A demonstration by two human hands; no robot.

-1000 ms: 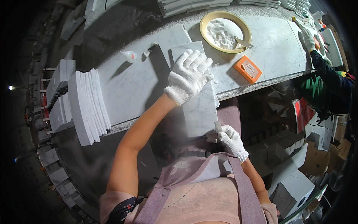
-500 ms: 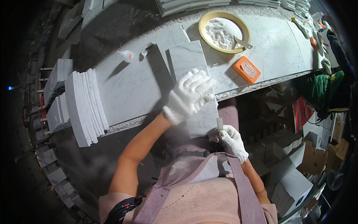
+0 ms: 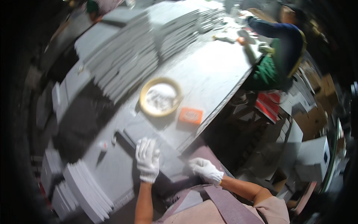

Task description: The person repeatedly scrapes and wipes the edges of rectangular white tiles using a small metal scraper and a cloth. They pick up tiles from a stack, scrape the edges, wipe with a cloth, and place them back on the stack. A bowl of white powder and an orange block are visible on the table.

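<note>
A grey-veined white marble tile [image 3: 168,150] lies slantwise over the bench's near edge, in front of me. My left hand [image 3: 148,160], in a white knitted glove, rests along the tile's left side, fingers stretched out and fairly close together. At the tile's near right end is my right hand [image 3: 206,171], gloved too, its fingers curled. Blur and the fingers hide whatever it holds. Beyond the tile stands a yellow bowl [image 3: 142,100] with white paste or powder in it. An orange box [image 3: 191,115] sits to the bowl's right, on the bench slab [image 3: 220,71].
Tall stacks of slabs [image 3: 123,56] line the bench's far side. Upright tiles [image 3: 87,190] stand at the left, near a small white bottle [image 3: 103,146]. A co-worker in dark blue [image 3: 285,44] is at the far right. Cartons [image 3: 309,149] crowd the right side.
The whole view has swung, bringing the slab stacks and the co-worker into sight. The small pale bar seen in my right hand is no longer visible. My left hand stays at the tile.
</note>
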